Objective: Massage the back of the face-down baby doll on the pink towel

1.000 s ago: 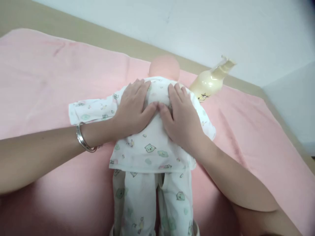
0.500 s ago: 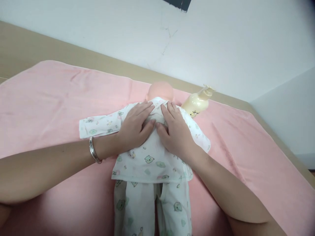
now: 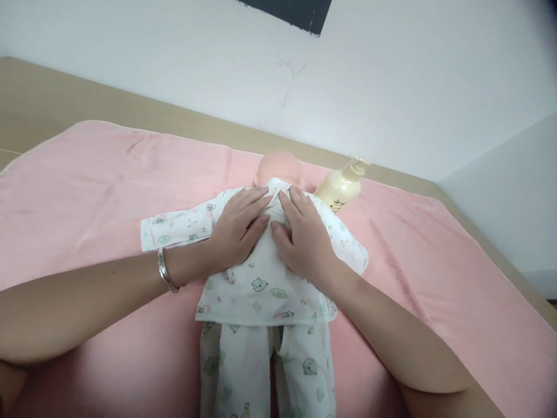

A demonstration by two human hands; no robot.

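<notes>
A baby doll (image 3: pixel 278 167) lies with its bald head away from me. It wears a white printed pajama top (image 3: pixel 265 290) and matching pants (image 3: pixel 246 366). My left hand (image 3: pixel 239 223) rests flat on the upper left of the top, fingers stretched toward the head. On the upper right, my right hand (image 3: pixel 302 235) lies flat in the same way. The two thumbs come close together over the middle of the top without meeting. Neither hand grips anything. One sleeve (image 3: pixel 176 227) reaches out to the left, the other sleeve (image 3: pixel 350 247) to the right.
A pink blanket (image 3: pixel 87 191) lies under the doll on a wooden surface (image 3: pixel 130 93). Right of the doll's head, a cream pump bottle (image 3: pixel 342 184) is tilted. A white wall (image 3: pixel 369 75) with a dark panel (image 3: pixel 300 13) stands behind.
The camera view has shifted slightly, so the scene sits a little lower and more to the left. Both hands stay flat on the top in nearly the same places.
</notes>
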